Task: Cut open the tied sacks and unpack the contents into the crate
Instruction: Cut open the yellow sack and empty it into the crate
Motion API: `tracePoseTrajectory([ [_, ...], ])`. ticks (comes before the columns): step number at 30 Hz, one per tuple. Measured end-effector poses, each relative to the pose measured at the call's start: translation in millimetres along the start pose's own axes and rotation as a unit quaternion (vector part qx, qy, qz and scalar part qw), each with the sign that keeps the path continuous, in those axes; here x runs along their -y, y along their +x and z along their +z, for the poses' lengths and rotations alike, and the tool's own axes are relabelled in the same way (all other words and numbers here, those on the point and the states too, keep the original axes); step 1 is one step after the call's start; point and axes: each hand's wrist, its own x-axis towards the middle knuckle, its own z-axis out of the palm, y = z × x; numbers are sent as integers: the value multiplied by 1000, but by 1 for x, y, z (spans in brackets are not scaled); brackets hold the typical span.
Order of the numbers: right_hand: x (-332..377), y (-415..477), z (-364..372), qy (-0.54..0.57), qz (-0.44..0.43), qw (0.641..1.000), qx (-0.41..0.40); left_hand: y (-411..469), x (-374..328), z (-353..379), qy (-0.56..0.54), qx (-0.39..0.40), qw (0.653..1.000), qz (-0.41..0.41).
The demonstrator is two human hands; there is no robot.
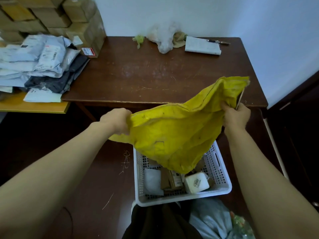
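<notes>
A yellow woven sack point(176, 133) hangs upside down over a white perforated crate point(222, 173) on the floor. My left hand point(117, 120) grips the sack's left corner. My right hand point(236, 114) grips its right corner, and a thin stick-like thing pokes up between the fingers there. The sack's open mouth droops into the crate. Inside the crate lie a white packet point(152, 181), brown cardboard boxes point(170, 181) and a white parcel point(196, 182) marked 2002.
A dark wooden table point(155, 75) stands ahead, with a notebook point(202, 45), a pen point(218, 42) and a crumpled clear plastic bag point(164, 38) at its back. Mailer bags point(41, 62) and stacked cartons point(51, 16) fill the left. A pale plastic bag point(212, 219) lies by my feet.
</notes>
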Motion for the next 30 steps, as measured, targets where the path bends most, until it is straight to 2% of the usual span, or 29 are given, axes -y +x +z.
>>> tracePoseTrajectory([
  [3,-2,1,-16,16,-4,1000,-23,-5,8,2,-81,-51,995,-39],
  [7,11,-14,-34,53,-19,996,-71,-15,-2,-3,-124,-137,983,-15],
  [10,24,-31,-45,83,-29,989,-115,-28,-16,-14,-167,-171,971,-3],
  [12,31,-43,-52,94,-39,985,-140,-39,-22,-22,-214,-170,962,8],
  [15,35,-63,-61,48,-57,982,-176,-58,-25,-29,-294,-152,943,28],
  [18,34,-85,-73,22,-80,977,-196,-75,-23,-30,-338,-131,928,80],
  [20,36,-99,-82,43,-98,970,-218,-81,-19,-35,-362,-123,917,109],
  [26,69,-125,-107,159,-98,945,-267,-97,-9,-65,-313,-223,911,150],
  [29,80,-124,-116,191,-140,933,-271,-108,-7,-76,-276,-318,885,199],
  [30,75,-122,-116,170,-144,940,-260,-110,-5,-74,-269,-341,877,205],
])
